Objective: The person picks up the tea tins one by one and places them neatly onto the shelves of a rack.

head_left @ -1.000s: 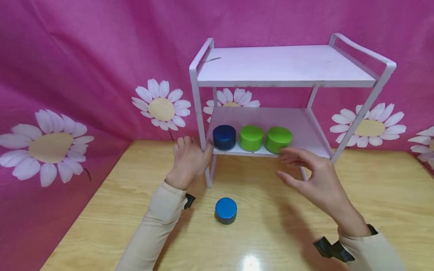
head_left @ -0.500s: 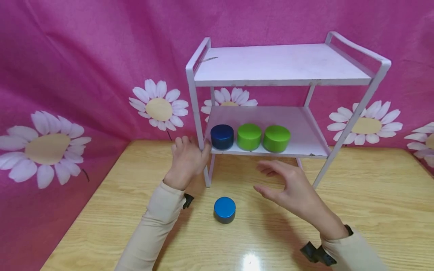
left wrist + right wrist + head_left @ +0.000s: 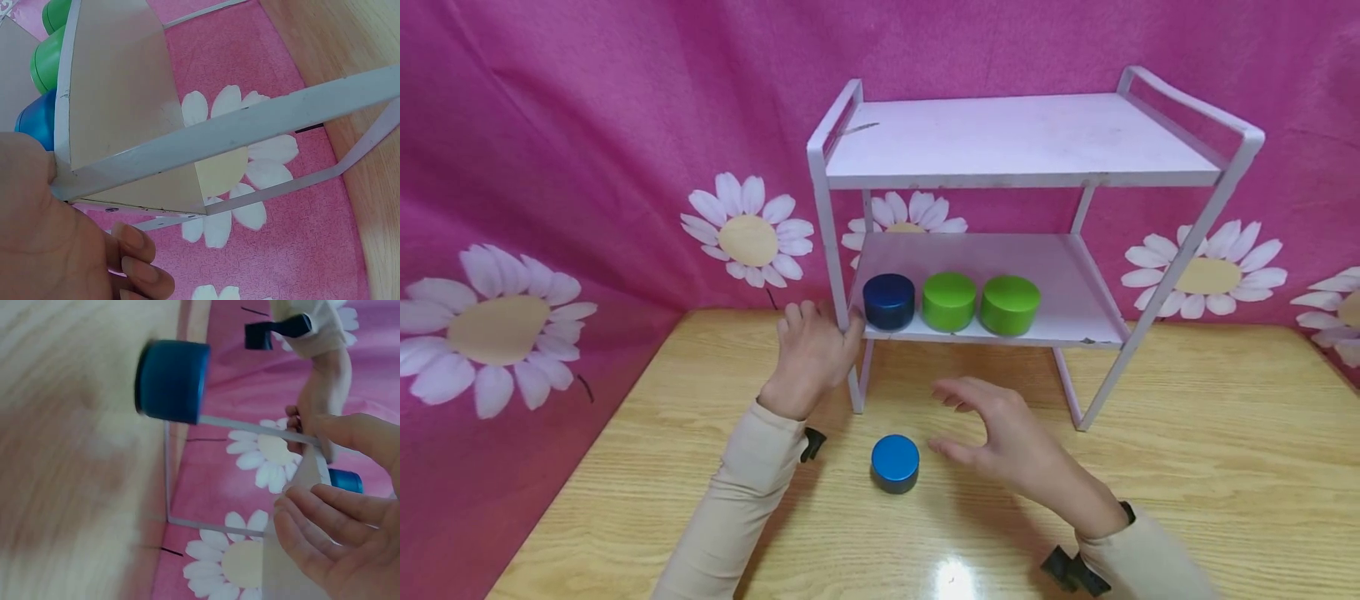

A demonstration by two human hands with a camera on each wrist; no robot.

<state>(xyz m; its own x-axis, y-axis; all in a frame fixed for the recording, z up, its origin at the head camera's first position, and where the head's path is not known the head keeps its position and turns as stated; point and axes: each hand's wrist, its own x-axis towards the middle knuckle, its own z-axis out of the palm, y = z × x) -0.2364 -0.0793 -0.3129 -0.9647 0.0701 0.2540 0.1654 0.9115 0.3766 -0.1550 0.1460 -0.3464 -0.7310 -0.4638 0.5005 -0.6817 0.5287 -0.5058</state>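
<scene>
My left hand [image 3: 812, 354] holds the front left post of a white two-tier shelf rack [image 3: 1022, 142], its thumb near the lower shelf's corner and its fingers behind the post. A dark blue round tin [image 3: 889, 302] and two green round tins [image 3: 949, 302] [image 3: 1011, 306] stand in a row along that shelf's front. On the table in front of the rack sits another blue round tin [image 3: 895, 463]. To its right hovers my right hand [image 3: 1007, 433], thumb and fingers spread apart with nothing between them. The right wrist view shows this blue tin [image 3: 174, 381] beyond the hand.
The rack's upper shelf [image 3: 1030, 137] has raised side rails and overhangs the lower shelf [image 3: 1067, 292]. Its legs stand on a wood-grain table [image 3: 1210, 475]. Behind hangs a pink cloth [image 3: 625, 125] with large white daisies.
My right hand has moved left and down, from beside the right green tin on the shelf to beside the blue tin on the table. The left hand keeps its place at the post.
</scene>
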